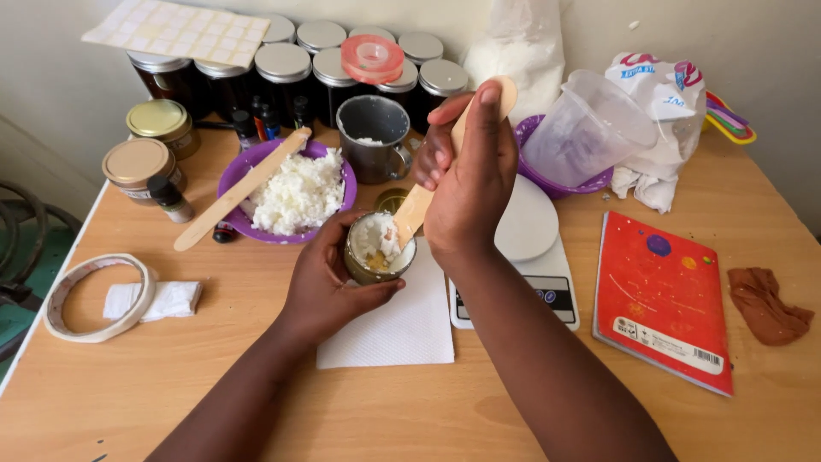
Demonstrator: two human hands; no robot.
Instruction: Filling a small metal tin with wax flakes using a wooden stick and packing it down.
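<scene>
A small jar stands on a paper napkin near the middle of the surface, held in the left hand; the right hand above it holds a wooden stick with its lower end in the jar. Behind and left of the jar sits a bowl of flakes with a second stick lying across it. A metal cup stands right of the bowl, before a row of lidded jars. A scale lies just right of the napkin, a notebook further right, a crumpled cloth beyond that. A tape ring lies at the left edge.
</scene>
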